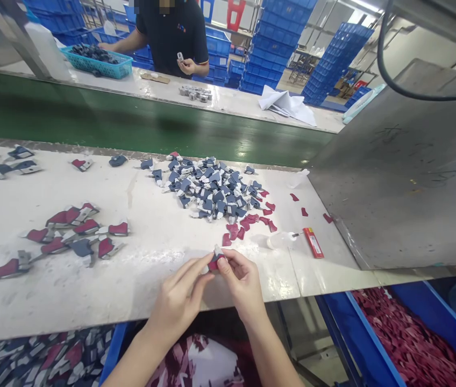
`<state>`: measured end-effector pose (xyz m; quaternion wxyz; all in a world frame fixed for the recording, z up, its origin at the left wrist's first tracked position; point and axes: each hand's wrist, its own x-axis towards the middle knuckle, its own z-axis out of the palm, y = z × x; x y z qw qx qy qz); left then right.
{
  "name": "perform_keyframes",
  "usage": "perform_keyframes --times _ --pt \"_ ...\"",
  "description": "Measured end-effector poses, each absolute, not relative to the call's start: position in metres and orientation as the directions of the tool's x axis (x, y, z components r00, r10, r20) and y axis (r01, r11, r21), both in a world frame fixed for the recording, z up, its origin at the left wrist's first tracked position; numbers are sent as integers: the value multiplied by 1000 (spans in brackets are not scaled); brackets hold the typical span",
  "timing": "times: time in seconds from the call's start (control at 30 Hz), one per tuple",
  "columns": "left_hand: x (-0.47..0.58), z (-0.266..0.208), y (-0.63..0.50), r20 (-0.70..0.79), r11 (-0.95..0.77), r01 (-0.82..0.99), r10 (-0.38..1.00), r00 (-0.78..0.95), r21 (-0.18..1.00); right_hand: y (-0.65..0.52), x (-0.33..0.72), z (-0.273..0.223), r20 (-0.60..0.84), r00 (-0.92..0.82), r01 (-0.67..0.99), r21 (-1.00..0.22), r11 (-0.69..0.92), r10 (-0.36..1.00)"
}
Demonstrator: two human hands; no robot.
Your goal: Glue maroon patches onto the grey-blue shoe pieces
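Between my left hand [183, 290] and my right hand [242, 279] is a small plastic part [215, 260], grey at its tip with a dark red piece on it. Fingers of both hands pinch it just above the front of the table, covering much of it. Beyond my hands lies a heap of navy-and-grey parts [215, 188]. Loose dark red pieces [248, 221] are scattered at the heap's near right edge. To the left rests a group of grey parts with red pieces [85, 228]. A clear needle-tipped bottle [279, 240] lies right of my hands.
A red box [313, 243] sits by the bottle. A metal panel [405, 172] bounds the right side. Blue bins [373, 333] of parts stand below the table. Across the green conveyor [151, 126], a person [173, 37] holds a small part near a teal basket [121, 69].
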<state>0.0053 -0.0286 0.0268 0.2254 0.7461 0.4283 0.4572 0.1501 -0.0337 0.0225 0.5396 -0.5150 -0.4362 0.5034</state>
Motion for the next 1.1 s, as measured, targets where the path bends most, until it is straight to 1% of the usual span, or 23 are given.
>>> perform_keyframes --times 0.03,0.07,0.1,0.13,0.2,0.23,0.3,0.33,0.4,0.53,0.7,0.8,0.93,1.0,1.03,1.1 --pt "2 28 -27 438 -480 417 876 199 771 -33 152 22 -22 93 -60 -998 -16 995" --pt "0 29 -27 366 -404 398 915 171 824 -33 155 23 33 84 7 -999 33 996" --pt "-2 31 -26 276 -311 371 950 147 875 -33 158 23 119 85 104 -988 110 989" --pt "-3 33 -26 175 -212 337 975 136 917 -32 162 24 235 86 219 -952 212 968" --pt "-5 39 -26 3 -45 255 987 164 966 -31 168 28 484 31 431 -796 425 875" --pt "-6 42 -26 -57 14 216 979 194 976 -30 170 30 577 -26 496 -701 512 816" --pt "-7 48 -26 -131 95 149 959 253 984 -29 174 33 675 -138 546 -558 624 725" --pt "-7 51 -25 -156 126 120 947 280 985 -28 175 34 691 -174 551 -522 651 702" --pt "-7 54 -24 -192 180 65 927 322 981 -27 175 33 691 -193 563 -504 655 697" --pt "-5 56 -21 -244 266 -17 907 344 964 -30 170 27 681 -136 571 -539 619 719" --pt "-7 54 -20 -307 348 -78 896 321 934 -33 167 21 742 -95 581 -501 642 664" --pt "-8 54 -19 -380 434 -123 870 314 893 -32 168 20 752 -112 565 -489 664 649" --pt "-7 51 -17 -471 555 -180 806 358 812 -29 171 26 716 -170 519 -519 679 677" --pt "-8 48 -15 -487 568 -179 800 350 803 -28 173 29 679 -224 490 -541 683 699" --pt "-11 46 -13 -484 552 -159 812 327 818 -28 174 30 659 -247 479 -554 681 710" --pt "-23 42 -7 -433 452 -55 878 203 890 -30 180 30 630 -249 489 -574 656 736"
